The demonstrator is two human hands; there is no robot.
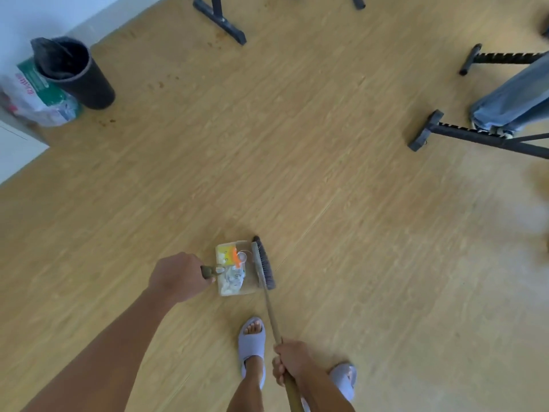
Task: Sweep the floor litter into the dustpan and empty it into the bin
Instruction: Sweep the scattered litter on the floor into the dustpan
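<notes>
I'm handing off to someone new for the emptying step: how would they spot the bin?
Start at the white wall in the far left corner of the wooden floor. The tall black cylindrical bin stands there, lined with a dark bag. Beside it sits a white and green printed plastic bag; only the bin is round, black and open-topped.

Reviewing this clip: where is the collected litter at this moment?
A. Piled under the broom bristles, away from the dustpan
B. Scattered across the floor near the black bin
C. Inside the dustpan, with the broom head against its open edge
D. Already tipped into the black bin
C: the litter sits inside the dustpan held by the left hand, the broom in the right hand lies along its open edge, and the bin stands far off.
</notes>
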